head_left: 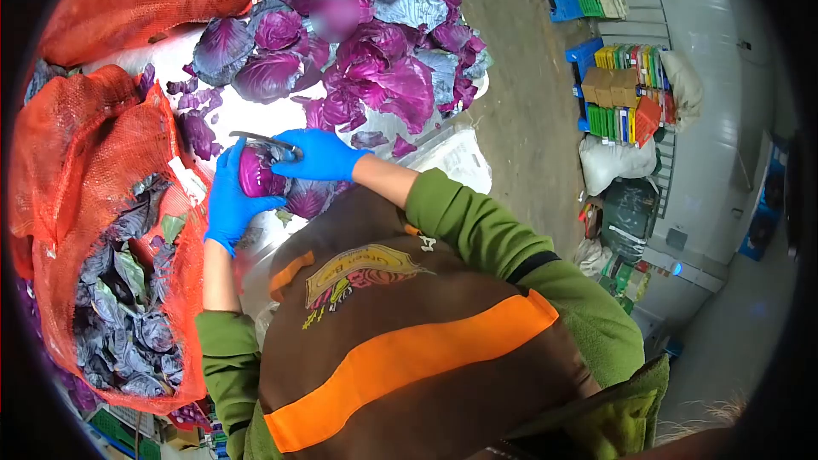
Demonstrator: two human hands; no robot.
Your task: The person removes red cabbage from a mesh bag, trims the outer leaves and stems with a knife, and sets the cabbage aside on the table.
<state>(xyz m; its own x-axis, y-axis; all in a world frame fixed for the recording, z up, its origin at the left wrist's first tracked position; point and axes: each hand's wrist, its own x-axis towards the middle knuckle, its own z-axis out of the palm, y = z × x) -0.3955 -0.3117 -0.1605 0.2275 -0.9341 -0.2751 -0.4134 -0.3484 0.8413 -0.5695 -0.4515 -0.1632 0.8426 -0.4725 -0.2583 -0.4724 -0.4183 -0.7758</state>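
My left hand (228, 202), in a blue glove, is wrapped round a trimmed purple cabbage (258, 172) at the table's near edge. My right hand (317, 155), also blue-gloved, is closed on a knife (260, 138), whose curved blade lies across the top of the cabbage and points left. Just below my right hand is another cabbage (309, 196). Beyond both hands, loose purple leaves (379, 77) are heaped on the white table (243, 112).
At the left, an open red mesh sack (192, 290) holds dark cabbages (153, 332); another red sack (153, 0) lies at the upper left. Clear plastic (460, 158) is right of my right hand. Crates (613, 123) and boxes (609, 87) stand across the floor at the right.
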